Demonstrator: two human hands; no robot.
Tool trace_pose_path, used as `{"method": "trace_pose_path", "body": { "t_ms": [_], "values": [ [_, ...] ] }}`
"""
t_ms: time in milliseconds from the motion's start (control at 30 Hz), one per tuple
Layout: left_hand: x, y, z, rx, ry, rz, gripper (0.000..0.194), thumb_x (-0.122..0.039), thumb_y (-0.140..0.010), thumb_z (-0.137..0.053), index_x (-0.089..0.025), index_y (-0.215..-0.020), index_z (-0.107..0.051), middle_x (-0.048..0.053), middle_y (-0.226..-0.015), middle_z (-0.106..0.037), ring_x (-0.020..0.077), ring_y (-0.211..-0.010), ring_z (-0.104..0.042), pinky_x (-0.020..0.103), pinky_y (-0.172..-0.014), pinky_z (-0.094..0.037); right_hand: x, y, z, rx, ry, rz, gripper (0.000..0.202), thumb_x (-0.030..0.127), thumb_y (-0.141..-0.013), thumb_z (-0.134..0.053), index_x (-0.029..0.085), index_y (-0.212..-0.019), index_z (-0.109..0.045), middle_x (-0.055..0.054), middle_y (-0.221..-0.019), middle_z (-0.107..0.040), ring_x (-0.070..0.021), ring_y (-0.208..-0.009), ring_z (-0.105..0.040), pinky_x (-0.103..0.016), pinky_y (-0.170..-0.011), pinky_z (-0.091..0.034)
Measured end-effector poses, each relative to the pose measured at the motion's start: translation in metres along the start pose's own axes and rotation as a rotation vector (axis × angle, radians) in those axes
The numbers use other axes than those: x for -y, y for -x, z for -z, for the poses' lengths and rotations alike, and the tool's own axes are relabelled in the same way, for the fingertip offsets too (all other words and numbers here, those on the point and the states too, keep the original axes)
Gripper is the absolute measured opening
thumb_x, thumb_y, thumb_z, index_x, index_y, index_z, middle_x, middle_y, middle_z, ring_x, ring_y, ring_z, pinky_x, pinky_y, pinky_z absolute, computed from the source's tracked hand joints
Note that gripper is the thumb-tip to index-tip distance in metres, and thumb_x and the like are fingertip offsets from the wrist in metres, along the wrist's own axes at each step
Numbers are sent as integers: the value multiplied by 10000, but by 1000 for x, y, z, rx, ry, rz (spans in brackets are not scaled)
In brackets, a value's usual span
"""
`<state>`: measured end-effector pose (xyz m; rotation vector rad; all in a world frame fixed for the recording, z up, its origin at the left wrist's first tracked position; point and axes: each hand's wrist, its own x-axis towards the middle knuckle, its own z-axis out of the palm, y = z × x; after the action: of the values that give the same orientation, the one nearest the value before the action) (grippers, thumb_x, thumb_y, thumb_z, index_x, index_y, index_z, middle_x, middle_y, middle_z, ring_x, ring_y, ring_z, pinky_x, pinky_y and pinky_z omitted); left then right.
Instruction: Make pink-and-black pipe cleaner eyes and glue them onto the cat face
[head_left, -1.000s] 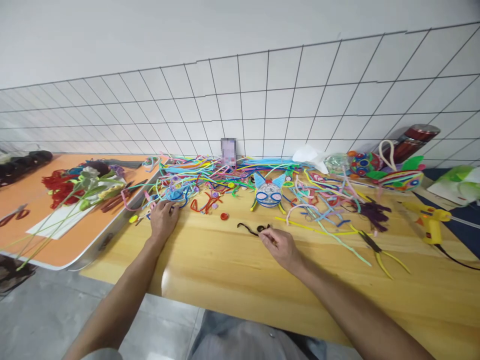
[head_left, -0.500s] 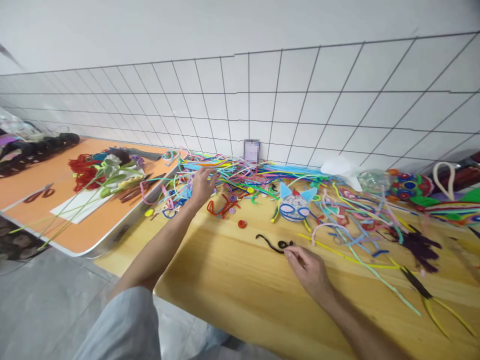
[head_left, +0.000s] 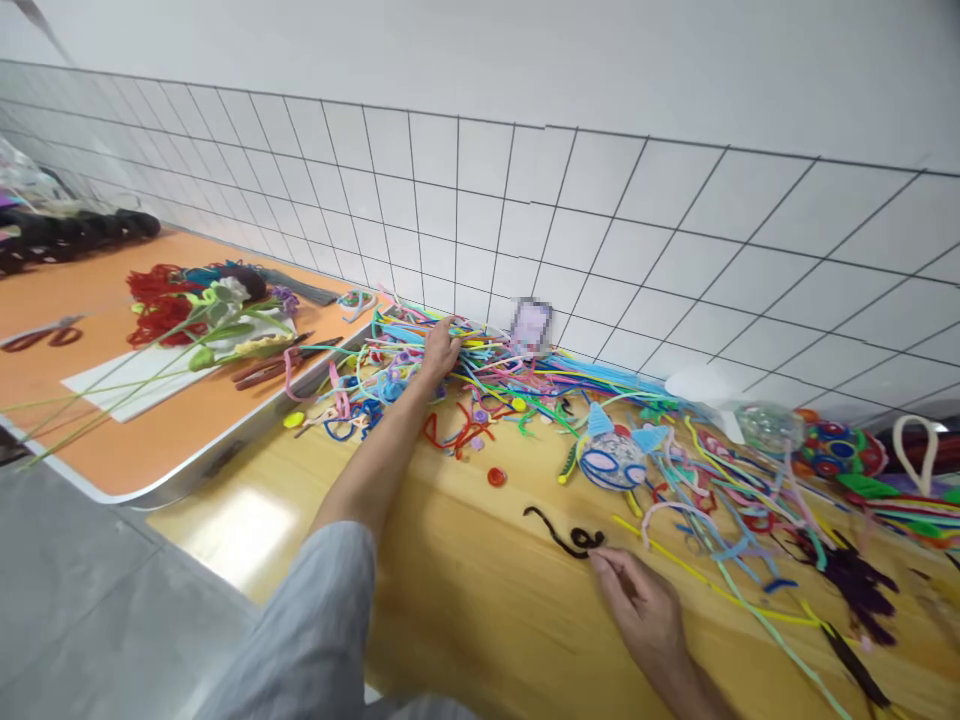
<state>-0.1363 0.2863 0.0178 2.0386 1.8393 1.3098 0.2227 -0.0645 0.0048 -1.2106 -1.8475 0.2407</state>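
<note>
My right hand [head_left: 645, 605] pinches one end of a curled black pipe cleaner [head_left: 559, 540] between thumb and fingertips, just above the wooden table. The pipe cleaner has a small spiral near my fingers and a wavy tail pointing left. My left hand [head_left: 441, 350] reaches over the heap of colored pipe cleaners [head_left: 480, 350] by the wall. Its thumb and forefinger look apart, though the other fingertips are partly hidden. Close to my right hand lies a round silver ornament [head_left: 611, 460] with blue ears and blue-rimmed pink ovals. A red coil [head_left: 496, 477] rests to its left.
An orange table [head_left: 97, 440] on the left holds scissors [head_left: 45, 335], red yarn and crocheted flowers. Loose pipe cleaners [head_left: 720, 510] and a dark purple bundle [head_left: 855, 585] lie to the right, with dark-jawed pliers [head_left: 855, 665] nearby. A blurred card [head_left: 531, 328] leans against the wall.
My left hand has reached farther into the pipe cleaner heap. My right hand still pinches the black pipe cleaner. The view has tilted and shifted.
</note>
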Motion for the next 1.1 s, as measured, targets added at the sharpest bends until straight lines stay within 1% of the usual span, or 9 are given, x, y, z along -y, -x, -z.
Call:
{"method": "trace_pose_path", "body": {
  "t_ms": [200, 333, 433, 533, 600, 667, 800, 967, 1100],
  "values": [
    [12, 17, -5, 11, 17, 8, 502, -126, -825, -579, -141, -1326, -566, 191, -1433, -625, 332, -1356, -556, 487, -1222, -362, 15, -16, 6, 70, 59, 22, 155, 251, -982, -626, 249, -882, -745, 26, -681, -752, -148, -552, -718, -217, -545, -567],
    [11, 19, -7, 34, 4, -19, 445, -139, -816, -618, -153, -1259, -589, 185, -1509, -580, 335, -1418, -506, 496, -1272, -284, 23, -46, 35, 53, 216, 128, 154, 288, -988, -628, 266, -894, -748, -7, -736, -794, -173, -607, -755, -251, -561, -572],
    [9, 21, -7, 50, -17, -43, 392, -150, -811, -645, -172, -1202, -629, 170, -1548, -563, 340, -1473, -462, 512, -1295, -236, 27, -87, 71, -18, 420, 115, 183, 399, -976, -626, 301, -915, -768, -29, -800, -816, -228, -671, -778, -321, -584, -579],
    [8, 22, -8, 53, -36, -52, 306, -149, -857, -603, -203, -1151, -668, 145, -1528, -595, 328, -1467, -480, 524, -1295, -229, 28, -142, 100, -209, 651, -47, 248, 495, -949, -604, 321, -872, -763, -31, -788, -804, -294, -659, -755, -417, -626, -569],
    [8, 21, -9, 45, -42, -45, 262, -145, -906, -546, -219, -1115, -685, 131, -1469, -646, 315, -1425, -524, 532, -1284, -243, 26, -182, 107, -170, 655, -117, 282, 505, -963, -566, 302, -904, -753, -57, -828, -794, -335, -820, -772, -462, -776, -570],
    [8, 20, -10, 33, -42, -35, 244, -152, -947, -506, -228, -1084, -693, 122, -1403, -689, 305, -1371, -568, 529, -1263, -276, 20, -218, 103, -131, 587, -167, 238, 486, -920, -591, 303, -865, -734, -56, -770, -767, -318, -779, -752, -444, -763, -560],
    [10, 17, -12, 7, -37, -29, 220, -187, -987, -489, -229, -1046, -697, 125, -1294, -735, 299, -1273, -619, 501, -1198, -352, 6, -269, 72, 109, 642, -158, 249, 428, -922, -556, 269, -898, -746, -71, -804, -783, -282, -798, -739, -408, -791, -537],
    [12, 15, -13, -24, -20, -45, 220, -207, -1001, -489, -233, -1018, -707, 115, -1219, -760, 291, -1210, -639, 487, -1164, -373, 3, -304, 18, 363, 872, -6, 301, 364, -965, -499, 256, -1006, -777, -77, -1040, -824, -289, -989, -738, -368, -770, -485],
    [13, 14, -13, -40, -5, -59, 218, -223, -1000, -509, -231, -1001, -727, 107, -1200, -772, 286, -1192, -648, 485, -1156, -372, 8, -322, -22, 525, 967, 29, 350, 352, -1008, -452, 238, -1089, -774, -97, -1151, -809, -289, -1050, -717, -354, -754, -453]
  ]
}}
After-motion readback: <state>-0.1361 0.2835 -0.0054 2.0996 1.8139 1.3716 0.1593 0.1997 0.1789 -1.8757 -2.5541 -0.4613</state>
